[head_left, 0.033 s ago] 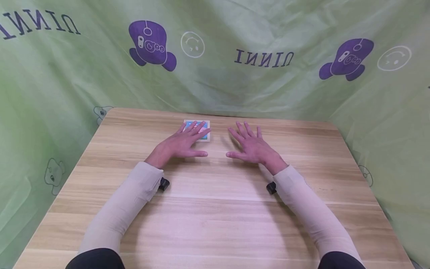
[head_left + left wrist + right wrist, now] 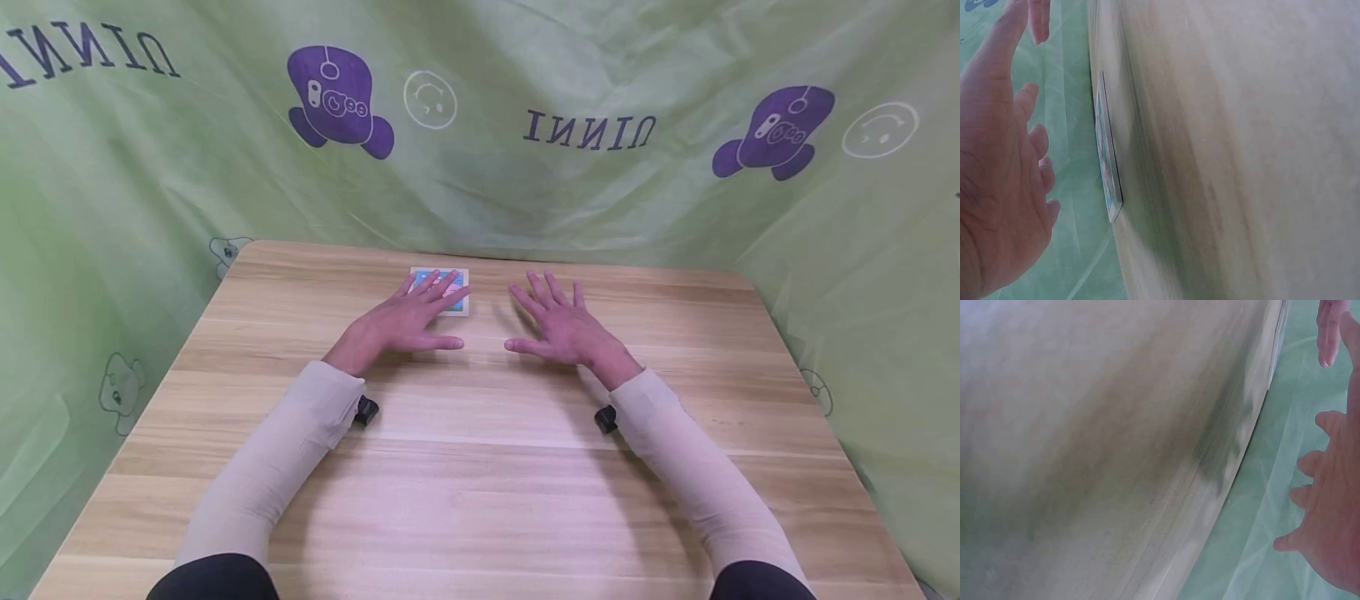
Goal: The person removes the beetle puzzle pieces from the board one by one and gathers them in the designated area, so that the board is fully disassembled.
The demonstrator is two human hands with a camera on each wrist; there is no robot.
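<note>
My left hand (image 2: 405,321) hovers over the table, palm down with its fingers spread, and holds nothing. Beneath its fingers lies a small, thin square board (image 2: 458,306) with a pale border and a blue and pink picture, partly covered from above. In the left wrist view a gap shows between the hand (image 2: 1004,162) and the board (image 2: 1107,156), which lies flat close to the table's far edge. To the right, my right hand (image 2: 566,329) also hovers with spread fingers, holding nothing. The right wrist view shows this hand (image 2: 1332,500) raised off the wood.
The wooden table (image 2: 480,500) spreads below both arms. A green curtain (image 2: 480,200) with purple figures and lettering hangs behind its far edge and along both sides. Small black devices (image 2: 367,410) sit under the wrists at the sleeve cuffs.
</note>
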